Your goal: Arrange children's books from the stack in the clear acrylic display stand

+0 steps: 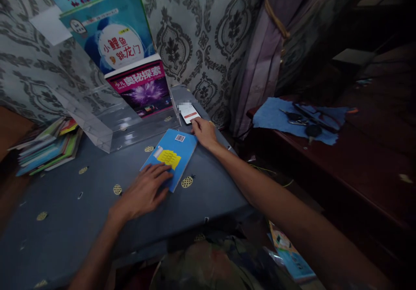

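Observation:
A blue book (182,148) with a yellow patch and a barcode lies flat on the grey tablecloth. My left hand (147,190) rests over its near left part, fingers stretched out and slightly spread. Beyond the book's far right corner, my right hand (204,132) is at the lower edge of a smartphone (189,113) with a lit screen, fingertips touching or just over it. Its other fingers are bent, and I see nothing held in them. Just left of the phone stands a clear acrylic book rack (107,135) holding upright books, with a purple-covered book (147,91) in front.
A teal book (125,34) stands higher in the rack. At the left lies a stack of thin books (52,147). On the dark red surface to the right, a blue cloth (269,117) carries glasses (315,117) and small items. Another book (292,255) lies low at the right.

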The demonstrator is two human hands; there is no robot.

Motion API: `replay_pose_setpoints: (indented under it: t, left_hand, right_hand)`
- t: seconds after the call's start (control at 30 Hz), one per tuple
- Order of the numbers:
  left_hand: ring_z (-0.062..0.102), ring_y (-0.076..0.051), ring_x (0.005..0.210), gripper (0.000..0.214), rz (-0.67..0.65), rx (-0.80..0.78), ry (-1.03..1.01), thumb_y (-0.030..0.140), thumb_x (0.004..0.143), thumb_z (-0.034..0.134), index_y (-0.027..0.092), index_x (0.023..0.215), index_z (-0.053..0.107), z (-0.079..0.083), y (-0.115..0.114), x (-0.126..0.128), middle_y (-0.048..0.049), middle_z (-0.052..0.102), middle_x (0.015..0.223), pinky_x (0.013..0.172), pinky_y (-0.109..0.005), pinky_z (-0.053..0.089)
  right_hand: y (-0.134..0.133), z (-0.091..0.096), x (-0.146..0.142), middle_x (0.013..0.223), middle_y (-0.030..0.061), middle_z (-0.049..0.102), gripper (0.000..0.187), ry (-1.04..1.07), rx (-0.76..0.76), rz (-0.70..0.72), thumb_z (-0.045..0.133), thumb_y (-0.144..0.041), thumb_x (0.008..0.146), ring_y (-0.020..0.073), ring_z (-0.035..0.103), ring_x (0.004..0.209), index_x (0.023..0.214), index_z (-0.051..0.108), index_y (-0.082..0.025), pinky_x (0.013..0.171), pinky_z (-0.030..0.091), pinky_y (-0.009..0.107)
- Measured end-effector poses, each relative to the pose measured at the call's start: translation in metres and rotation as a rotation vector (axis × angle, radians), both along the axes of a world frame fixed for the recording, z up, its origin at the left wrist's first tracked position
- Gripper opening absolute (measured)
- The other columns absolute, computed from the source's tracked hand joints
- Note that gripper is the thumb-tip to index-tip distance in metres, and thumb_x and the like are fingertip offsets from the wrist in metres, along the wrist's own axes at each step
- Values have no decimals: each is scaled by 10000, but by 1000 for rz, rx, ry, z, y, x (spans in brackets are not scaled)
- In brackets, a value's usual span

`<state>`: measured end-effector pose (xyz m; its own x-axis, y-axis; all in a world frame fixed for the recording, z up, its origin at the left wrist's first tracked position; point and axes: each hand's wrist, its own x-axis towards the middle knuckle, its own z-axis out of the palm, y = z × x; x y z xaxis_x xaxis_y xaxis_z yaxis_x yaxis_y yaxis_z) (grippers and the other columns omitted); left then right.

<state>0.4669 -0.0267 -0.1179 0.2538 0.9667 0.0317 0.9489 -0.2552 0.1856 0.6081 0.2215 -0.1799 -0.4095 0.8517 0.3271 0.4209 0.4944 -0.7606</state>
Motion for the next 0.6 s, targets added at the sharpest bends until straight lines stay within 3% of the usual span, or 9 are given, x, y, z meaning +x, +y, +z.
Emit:
replay_pose_setpoints:
  t: [0.1, 0.27, 0.43, 0.6]
  left_hand:
    - [618, -287, 1169, 268, 129, 92, 15, 313, 938, 556, 228, 1182, 626, -3, 30, 25, -114, 669, 1257, 1024, -480, 497]
    - [615, -337, 1040, 239, 383, 169, 241, 337, 919, 591, 150, 1066, 613, -20, 76, 62, -180, 667, 1100, 854, -461, 533]
    - [634, -320, 986, 211, 380, 175, 315, 298, 924, 558, 128, 1033, 616, -22, 85, 66, -192, 674, 1032, 772, -387, 526]
    - [653, -357, 1032, 292, 353, 64, 319, 289, 978, 462, 72, 1069, 634, -9, 86, 66, -231, 683, 1067, 806, -420, 527]
  right_hand:
    - [-1, 0, 0, 772, 53, 744, 300, 30, -51, -31, 410, -275, 1002, 202, 691, 731, 901, 678, -186, 707, 486, 285]
    - [-7, 0, 6, 794, 47, 745, 318, 101, -119, -62, 374, -272, 1014, 180, 697, 668, 929, 667, -183, 664, 498, 277]
    - [-8, 1, 13, 809, 57, 743, 310, 160, -153, -68, 381, -282, 1007, 177, 710, 665, 923, 660, -178, 655, 506, 271]
    - [-2, 0, 14, 802, 56, 734, 317, 231, -208, -95, 380, -294, 993, 184, 708, 663, 919, 662, -171, 653, 525, 285]
